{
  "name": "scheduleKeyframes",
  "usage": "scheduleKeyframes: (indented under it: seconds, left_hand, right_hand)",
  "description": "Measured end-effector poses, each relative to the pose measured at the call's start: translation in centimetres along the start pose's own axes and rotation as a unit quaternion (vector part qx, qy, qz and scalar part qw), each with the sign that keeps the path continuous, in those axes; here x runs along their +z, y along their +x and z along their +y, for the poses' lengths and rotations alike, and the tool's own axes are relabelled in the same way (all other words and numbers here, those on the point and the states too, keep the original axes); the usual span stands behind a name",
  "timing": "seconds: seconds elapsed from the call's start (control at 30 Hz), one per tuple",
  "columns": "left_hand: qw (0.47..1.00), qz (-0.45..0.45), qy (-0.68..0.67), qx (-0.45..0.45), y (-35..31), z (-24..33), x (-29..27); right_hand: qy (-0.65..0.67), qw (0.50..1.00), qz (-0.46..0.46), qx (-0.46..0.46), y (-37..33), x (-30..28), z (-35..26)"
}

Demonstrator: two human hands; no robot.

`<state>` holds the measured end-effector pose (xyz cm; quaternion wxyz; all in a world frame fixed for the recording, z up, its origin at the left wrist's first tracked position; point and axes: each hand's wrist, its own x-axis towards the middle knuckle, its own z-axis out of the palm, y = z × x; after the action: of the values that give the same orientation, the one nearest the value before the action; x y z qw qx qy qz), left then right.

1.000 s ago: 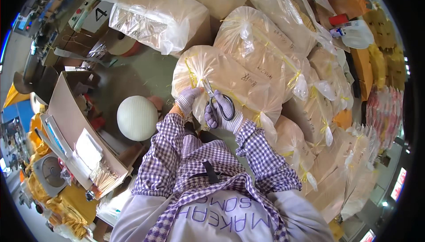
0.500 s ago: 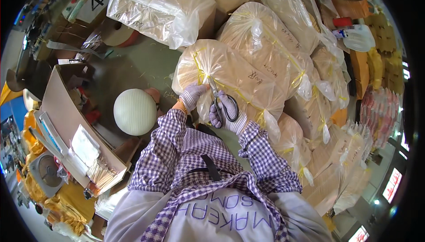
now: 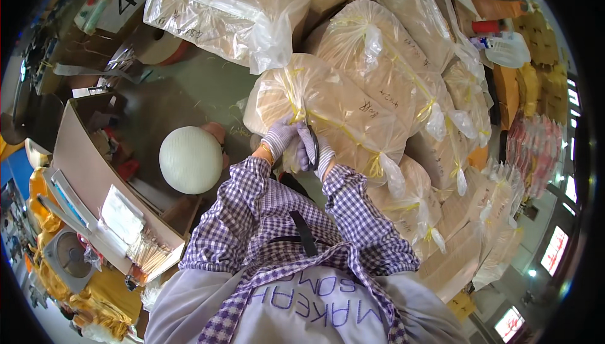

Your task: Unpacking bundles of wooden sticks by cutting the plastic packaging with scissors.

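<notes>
The right hand (image 3: pixel 320 154) is wrapped around the black handles of a pair of scissors (image 3: pixel 315 144); its fingers are bent closed on them. The scissors are seen nearly edge-on, and the blades cannot be made out clearly. The left hand (image 3: pixel 277 140) is just beside it, at the gathered neck of a clear plastic bag (image 3: pixel 343 95). The fingers of the left hand are bent; how far open they are, and whether they grip the plastic, cannot be told

The bag lies in front of both hands, at the near side of a pile of similar bags (image 3: pixel 353 32). Yellow ties cross it; dark handwritten characters mark its upper side. Similar handwriting appears on the bags behind and on a wrapped package (image 3: pixel 224 13) at upper left, which is cut off by the upper edge

A white card (image 3: pixel 124 5) carries one large black figure. Purple lettering on the grey top (image 3: pixel 309 315) reads inverted in this view and is partly covered by a checked apron (image 3: pixel 291 215). Marks on the lit panels (image 3: pixel 554 251) at far right are too small to read. Items along the dark rim are indistinct
</notes>
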<state>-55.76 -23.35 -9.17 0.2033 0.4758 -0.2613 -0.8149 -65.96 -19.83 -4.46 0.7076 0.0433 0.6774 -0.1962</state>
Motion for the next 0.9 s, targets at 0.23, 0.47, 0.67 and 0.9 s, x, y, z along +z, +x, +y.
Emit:
scheduleKeyframes:
  seconds: [0.23, 0.47, 0.67, 0.9]
  left_hand:
    - [0.994, 0.075, -0.073, 0.042, -1.4, -2.6, -1.3]
    - [0.980, 0.052, 0.190, -0.039, 0.0, -5.9, -3.4]
    - [0.963, 0.200, 0.140, 0.114, 4.9, -8.0, -1.1]
    - [0.807, 0.131, 0.573, 0.055, 8.6, 3.3, 4.0]
  right_hand:
    - [-0.066, 0.993, -0.072, -0.072, -3.9, -1.5, 1.5]
    - [0.082, 0.984, -0.020, -0.160, -5.6, -10.3, 7.2]
    - [0.096, 0.981, 0.014, -0.168, -8.2, -11.4, 7.6]
    - [0.084, 0.970, -0.023, -0.228, -11.4, -13.6, 8.0]
